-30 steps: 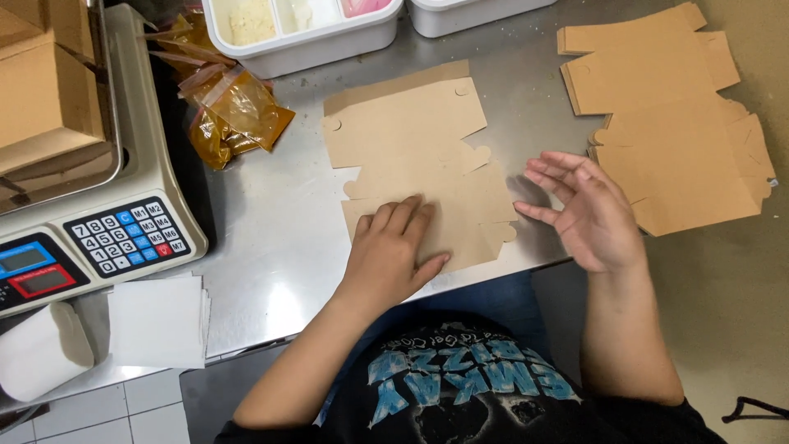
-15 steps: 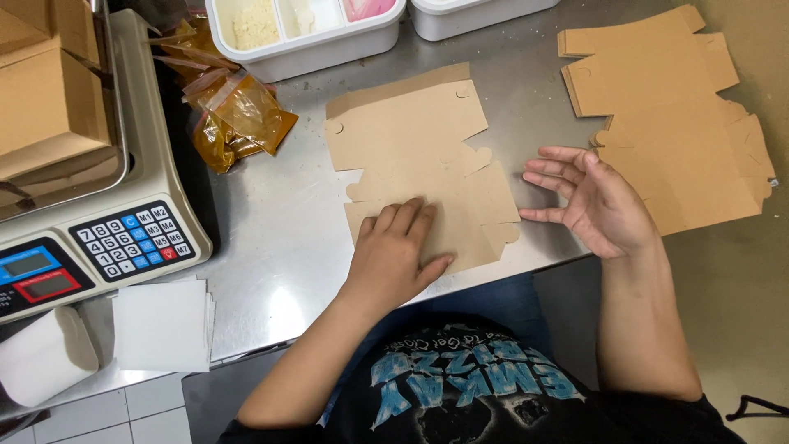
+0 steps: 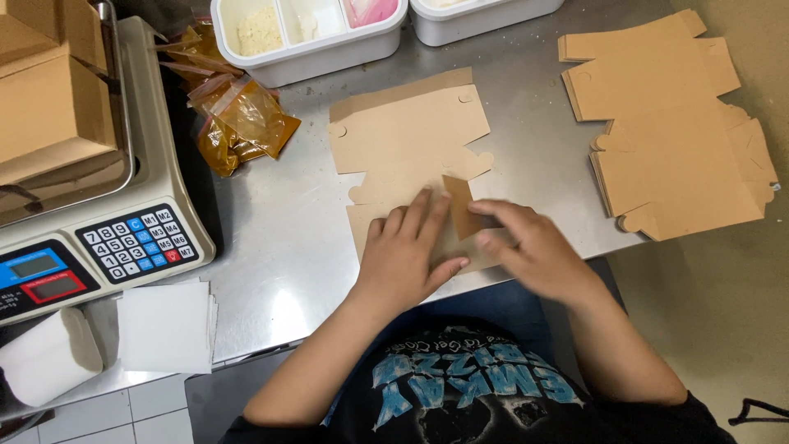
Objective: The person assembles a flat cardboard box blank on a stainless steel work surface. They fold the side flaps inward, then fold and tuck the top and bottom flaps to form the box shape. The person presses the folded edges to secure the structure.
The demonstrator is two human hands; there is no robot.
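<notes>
Head view: the flat cardboard box blank (image 3: 407, 144) lies on the steel table (image 3: 279, 247), right of the scale (image 3: 99, 222). The left hand (image 3: 407, 259) presses it, fingers spread flat; the right hand (image 3: 530, 247) pinches its raised flap (image 3: 459, 205).

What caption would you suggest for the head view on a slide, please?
Left hand presses a flat cardboard box blank on a steel table while right hand folds its flap up.

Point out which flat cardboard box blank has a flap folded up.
The blank under both hands, at the table's front edge. Its flap stands up by the right hand; the stack at right lies flat.
</notes>
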